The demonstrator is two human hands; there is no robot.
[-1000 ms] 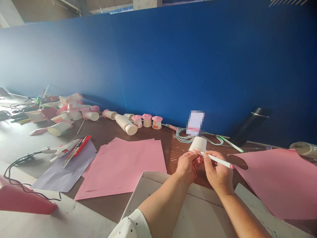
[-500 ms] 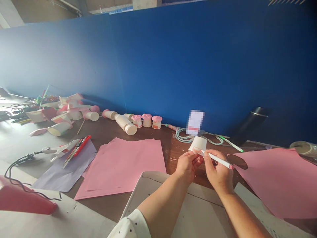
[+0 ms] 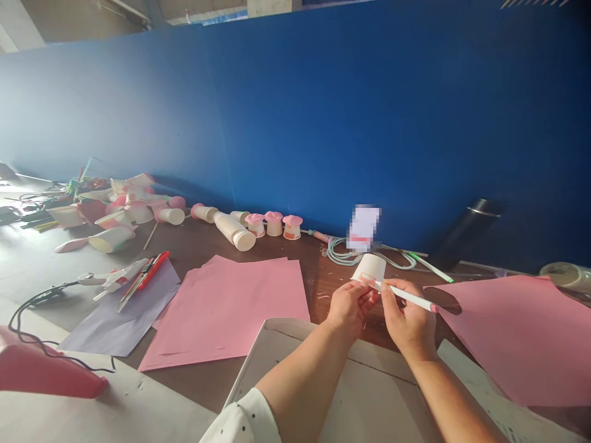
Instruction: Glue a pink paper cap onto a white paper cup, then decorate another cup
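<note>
A white paper cup [image 3: 372, 266] is gripped near its rim by my left hand [image 3: 349, 309], whose fingers are closed. On the cup's side there are red-pink drawn lines. My right hand [image 3: 410, 317] is closed around a white marker pen [image 3: 412, 298] with a pink end. The pen's tip meets the cup beside the drawing, close to my left fingertips. Part of the cup's lower side is hidden by my fingers.
Pink paper sheets [image 3: 235, 301] lie left, another pink sheet [image 3: 521, 332] right. Finished-looking cups with pink tops [image 3: 292, 226] stand by the blue partition [image 3: 369, 111]. Stacked cups [image 3: 233, 230], a red cutter [image 3: 150, 274], a glue gun [image 3: 113, 280], a coiled cable [image 3: 339, 253] and a dark bottle [image 3: 466, 234] are around.
Almost nothing differs. Both hands keep their hold on the cup and the marker pen, with only a very slight shift of the pen.
</note>
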